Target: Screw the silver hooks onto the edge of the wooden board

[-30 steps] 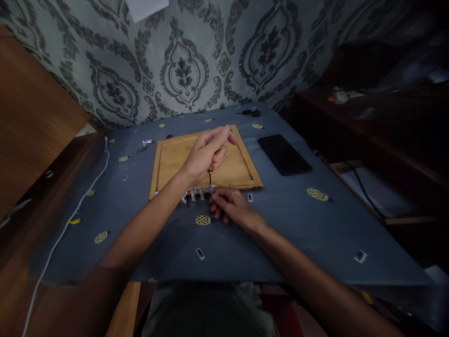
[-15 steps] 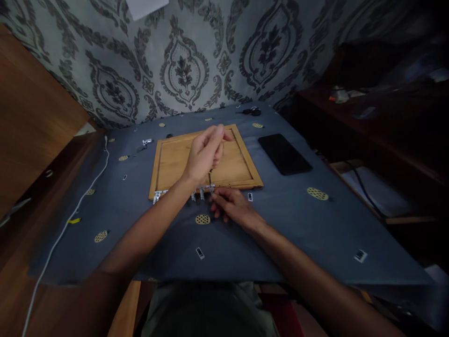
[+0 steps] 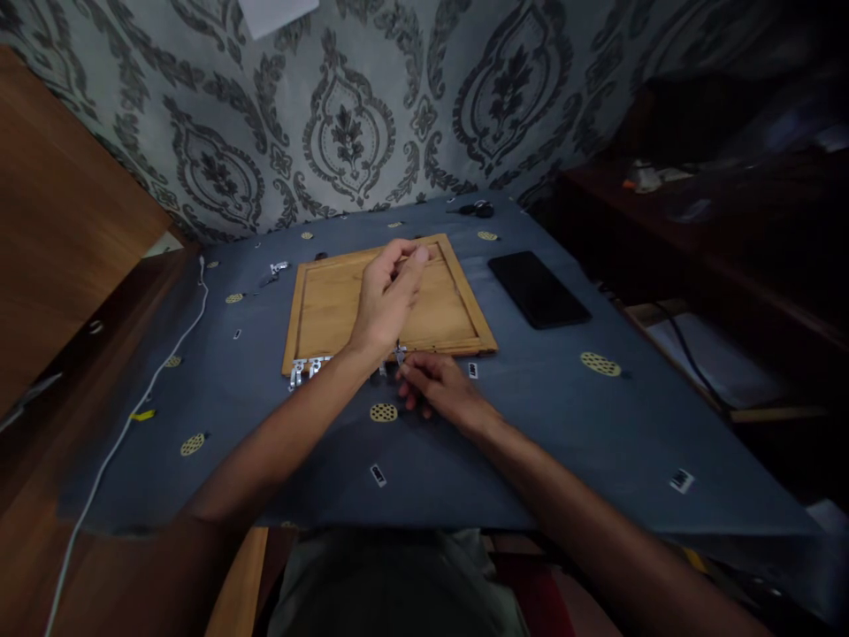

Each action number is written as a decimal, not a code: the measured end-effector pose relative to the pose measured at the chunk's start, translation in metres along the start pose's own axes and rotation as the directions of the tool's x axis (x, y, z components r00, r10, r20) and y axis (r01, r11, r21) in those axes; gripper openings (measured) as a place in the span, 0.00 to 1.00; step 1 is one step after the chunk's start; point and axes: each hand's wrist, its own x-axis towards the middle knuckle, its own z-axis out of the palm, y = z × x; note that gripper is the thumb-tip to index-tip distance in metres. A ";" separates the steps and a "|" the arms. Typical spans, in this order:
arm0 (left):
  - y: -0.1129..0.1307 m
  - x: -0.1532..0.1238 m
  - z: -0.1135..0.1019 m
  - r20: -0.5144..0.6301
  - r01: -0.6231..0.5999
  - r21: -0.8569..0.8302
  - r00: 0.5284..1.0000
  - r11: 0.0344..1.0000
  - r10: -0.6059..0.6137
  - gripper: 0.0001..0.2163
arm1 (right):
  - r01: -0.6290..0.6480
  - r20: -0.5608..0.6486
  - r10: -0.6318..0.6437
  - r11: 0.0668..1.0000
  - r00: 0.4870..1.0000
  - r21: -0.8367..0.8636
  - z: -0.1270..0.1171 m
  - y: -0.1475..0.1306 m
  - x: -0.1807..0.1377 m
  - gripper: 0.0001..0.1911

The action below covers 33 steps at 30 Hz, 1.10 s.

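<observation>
A framed wooden panel (image 3: pixel 325 310) lies flat on the cloth-covered table. Along its near edge sit several silver metal hinges (image 3: pixel 298 370), some partly hidden behind my left forearm. My left hand (image 3: pixel 385 296) is above the panel, its fingers curled round a screwdriver whose handle they hide; only a bit of the thin dark shaft (image 3: pixel 398 343) shows below, pointing down at the rightmost hinge (image 3: pixel 400 355). At that same hinge, my right hand (image 3: pixel 441 389) pinches its near end between thumb and fingers, low over the cloth.
A black tablet-like slab (image 3: pixel 539 290) lies to the right of the panel. Another loose hinge (image 3: pixel 275 272) rests at the left. Small dark objects (image 3: pixel 476 210) are at the back. A white cable (image 3: pixel 156 376) runs down the left side, and a patterned curtain (image 3: pixel 417 115) hangs behind.
My left hand has turned and its fingers have loosened a little round the screwdriver, with the thumb lifted differently. The right hand stays at the hinge.
</observation>
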 end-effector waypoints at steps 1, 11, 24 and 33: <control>0.000 0.000 0.001 0.008 0.023 -0.001 1.000 1.000 -0.023 0.09 | -0.003 0.000 0.003 1.000 1.000 -0.001 0.000 0.000 0.000 0.09; 0.007 0.013 -0.014 0.396 0.169 -0.046 0.908 0.985 -0.137 0.12 | -0.019 -0.006 0.019 1.000 1.000 -0.008 0.001 -0.004 -0.001 0.09; 0.001 0.010 -0.010 0.214 0.052 -0.087 0.976 0.995 -0.033 0.11 | -0.027 -0.012 0.027 1.000 1.000 -0.005 0.002 -0.005 -0.001 0.09; 0.002 0.012 -0.017 0.342 0.068 -0.032 0.938 0.997 -0.053 0.11 | -0.019 -0.001 0.019 1.000 1.000 -0.007 0.001 -0.002 0.000 0.09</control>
